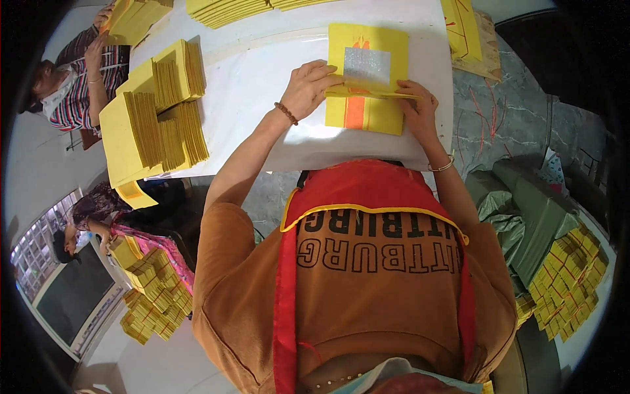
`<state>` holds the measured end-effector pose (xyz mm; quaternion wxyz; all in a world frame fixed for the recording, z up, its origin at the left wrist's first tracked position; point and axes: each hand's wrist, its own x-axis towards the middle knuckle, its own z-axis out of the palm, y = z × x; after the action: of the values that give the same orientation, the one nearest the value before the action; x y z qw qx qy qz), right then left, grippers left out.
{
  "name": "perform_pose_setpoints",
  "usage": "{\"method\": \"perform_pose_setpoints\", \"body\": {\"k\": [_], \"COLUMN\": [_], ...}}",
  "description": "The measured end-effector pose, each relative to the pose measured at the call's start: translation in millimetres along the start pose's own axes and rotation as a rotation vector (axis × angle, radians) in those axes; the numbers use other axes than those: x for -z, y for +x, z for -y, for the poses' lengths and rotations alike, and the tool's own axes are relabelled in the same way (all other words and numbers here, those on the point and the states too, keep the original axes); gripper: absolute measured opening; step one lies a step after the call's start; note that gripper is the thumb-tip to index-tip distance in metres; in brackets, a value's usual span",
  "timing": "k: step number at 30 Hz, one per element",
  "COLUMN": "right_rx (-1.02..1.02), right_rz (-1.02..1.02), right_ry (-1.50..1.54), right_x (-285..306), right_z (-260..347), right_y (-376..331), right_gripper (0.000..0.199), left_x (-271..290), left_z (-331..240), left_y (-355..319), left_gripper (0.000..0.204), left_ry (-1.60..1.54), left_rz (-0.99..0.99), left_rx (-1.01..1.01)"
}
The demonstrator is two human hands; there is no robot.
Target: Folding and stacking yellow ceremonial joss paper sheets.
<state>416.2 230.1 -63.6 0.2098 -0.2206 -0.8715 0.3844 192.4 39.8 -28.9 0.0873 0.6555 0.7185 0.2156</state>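
Note:
A yellow sheet of joss paper (399,59) with a silver square and orange print lies on the white table in front of me. Its near part is raised in a narrow fold, and yellow paper with an orange band shows below that. At the left edge, my left hand (308,90) has its fingers closed on the paper by the fold. The thumb and fingers of my right hand (421,111) pinch the fold's right end. Whether the upper and lower parts are one sheet or two I cannot tell.
Stacks of folded yellow paper (134,131) stand at the table's left edge, with more stacks (230,10) along the far side. A co-worker (85,79) handles yellow paper at the far left. Tied yellow bundles (567,282) are piled at right, beside green sheeting (525,203).

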Motion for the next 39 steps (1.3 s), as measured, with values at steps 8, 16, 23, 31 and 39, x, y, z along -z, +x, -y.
{"method": "perform_pose_setpoints", "body": {"k": [8, 16, 23, 31, 39], "right_rx": [0.147, -0.363, -0.441, -0.449, -0.439], "right_rz": [0.108, 0.124, -0.003, 0.03, 0.023], "right_ry": [-0.005, 0.054, 0.141, 0.06, 0.058], "right_x": [21, 6, -4, -10, -9], "right_z": [19, 20, 25, 15, 17], "right_y": [-6, 22, 40, 47, 43], "right_gripper": [0.013, 0.027, 0.048, 0.043, 0.035], "left_x": [3, -9, -23, -40, -17], "left_z": [-13, -21, -7, 9, -25], "left_y": [-14, 13, 25, 23, 59], "left_gripper": [0.028, 0.021, 0.022, 0.025, 0.04], "left_ry": [-0.189, -0.404, -0.571, -0.625, 0.069], "left_rz": [-0.069, -0.062, -0.104, -0.161, -0.337], "left_rx": [0.012, 0.553, 0.785, 0.803, 0.184]}}
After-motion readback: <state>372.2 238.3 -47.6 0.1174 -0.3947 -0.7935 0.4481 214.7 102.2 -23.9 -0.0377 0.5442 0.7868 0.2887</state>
